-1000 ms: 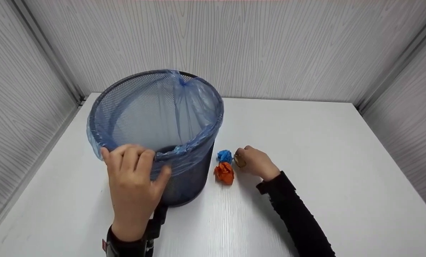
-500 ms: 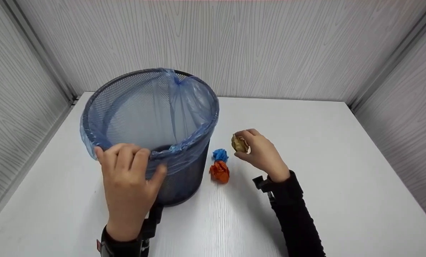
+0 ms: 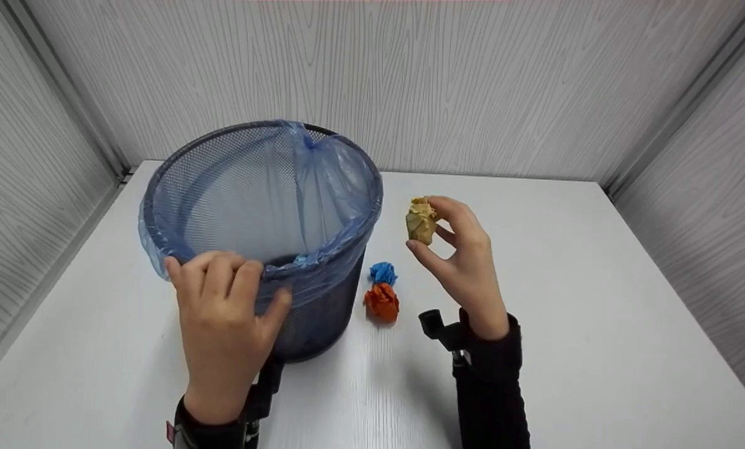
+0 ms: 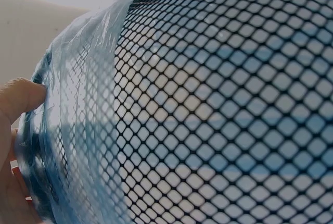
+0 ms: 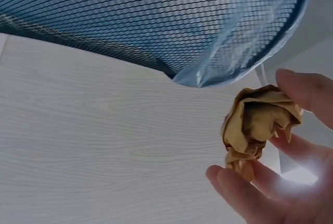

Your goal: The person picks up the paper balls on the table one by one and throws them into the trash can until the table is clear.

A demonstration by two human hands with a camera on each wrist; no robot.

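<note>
Crumpled tan paper ball (image 3: 421, 220) pinched in right hand (image 3: 463, 262), at 3 o'clock of mesh bin (image 3: 322, 312); left hand (image 3: 223, 324) grips its film-lined rim.

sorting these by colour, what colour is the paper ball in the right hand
Yellowish tan. The crumpled paper ball pinched by the right hand shows best in the right wrist view.

The head camera is looking forward and down from above, taking in the whole bench (image 3: 597, 299) from fairly far. The left wrist camera is sitting right against the mesh bin (image 4: 218, 109) beside the left grip. The right wrist camera is looking up from below the right grip, sharing the bin's rim with both other views
</note>
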